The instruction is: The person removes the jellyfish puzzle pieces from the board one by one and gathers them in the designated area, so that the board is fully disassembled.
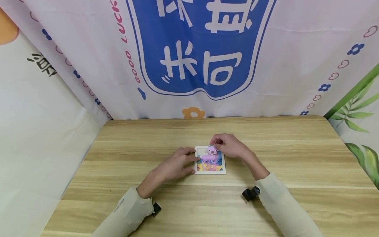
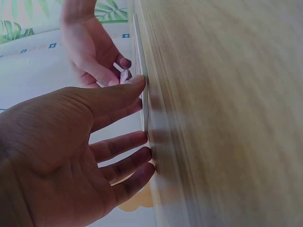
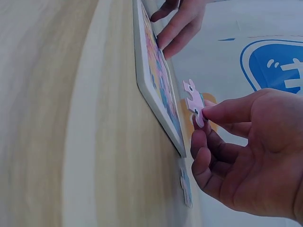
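A small square jigsaw puzzle (image 1: 224, 168) in a white frame lies on the table, with a pink figure over a blue and yellow ground. Part of its upper left shows bare backing. My right hand (image 1: 232, 145) pinches a pink puzzle piece (image 3: 193, 103) between thumb and fingers. That piece, with eye-like dark dots, is held just above the puzzle's upper right. My left hand (image 1: 177, 164) rests at the frame's left side, its fingers spread and fairly straight. In the left wrist view, the thumb (image 2: 135, 81) touches the puzzle's edge.
Another puzzle piece (image 3: 185, 187) lies flat on the wooden table (image 1: 189, 204), just beyond the frame in the right wrist view. A printed cloth (image 1: 201, 65) hangs behind the table's far edge. Black wrist cameras (image 1: 250, 194) sit at both sleeves.
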A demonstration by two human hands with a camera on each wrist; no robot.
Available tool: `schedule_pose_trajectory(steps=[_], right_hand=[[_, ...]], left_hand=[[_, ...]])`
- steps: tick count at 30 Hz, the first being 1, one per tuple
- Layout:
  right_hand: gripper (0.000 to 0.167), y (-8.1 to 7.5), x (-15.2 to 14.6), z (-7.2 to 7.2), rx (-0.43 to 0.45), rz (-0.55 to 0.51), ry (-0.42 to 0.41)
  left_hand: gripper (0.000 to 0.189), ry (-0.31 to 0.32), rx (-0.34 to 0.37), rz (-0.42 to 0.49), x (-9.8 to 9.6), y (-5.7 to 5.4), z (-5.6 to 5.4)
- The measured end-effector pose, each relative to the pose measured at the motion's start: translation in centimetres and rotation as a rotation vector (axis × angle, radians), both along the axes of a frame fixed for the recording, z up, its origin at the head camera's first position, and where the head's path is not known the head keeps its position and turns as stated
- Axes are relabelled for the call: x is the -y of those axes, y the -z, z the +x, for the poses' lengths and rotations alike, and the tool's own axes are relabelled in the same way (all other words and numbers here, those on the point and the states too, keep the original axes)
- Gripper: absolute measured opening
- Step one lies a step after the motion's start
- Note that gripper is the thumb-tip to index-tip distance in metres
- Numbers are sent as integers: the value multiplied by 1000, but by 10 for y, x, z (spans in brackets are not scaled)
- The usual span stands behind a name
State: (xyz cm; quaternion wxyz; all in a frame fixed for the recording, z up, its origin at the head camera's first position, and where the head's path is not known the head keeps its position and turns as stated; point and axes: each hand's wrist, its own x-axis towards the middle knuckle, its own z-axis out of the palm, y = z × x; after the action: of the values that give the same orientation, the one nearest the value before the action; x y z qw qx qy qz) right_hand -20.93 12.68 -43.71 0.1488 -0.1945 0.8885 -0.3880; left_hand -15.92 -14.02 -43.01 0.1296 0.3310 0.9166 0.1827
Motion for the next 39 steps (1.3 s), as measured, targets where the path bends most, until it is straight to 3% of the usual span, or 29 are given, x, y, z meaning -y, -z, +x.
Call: schedule_pose_trajectory(steps=[20, 39], right_hand=[[16, -1, -38, 5, -4, -9, 54], [16, 6, -70, 5, -13, 58, 103]], left_hand=[[45, -17, 1, -7, 2, 2, 2], [46, -1, -4, -11, 1, 0, 1]])
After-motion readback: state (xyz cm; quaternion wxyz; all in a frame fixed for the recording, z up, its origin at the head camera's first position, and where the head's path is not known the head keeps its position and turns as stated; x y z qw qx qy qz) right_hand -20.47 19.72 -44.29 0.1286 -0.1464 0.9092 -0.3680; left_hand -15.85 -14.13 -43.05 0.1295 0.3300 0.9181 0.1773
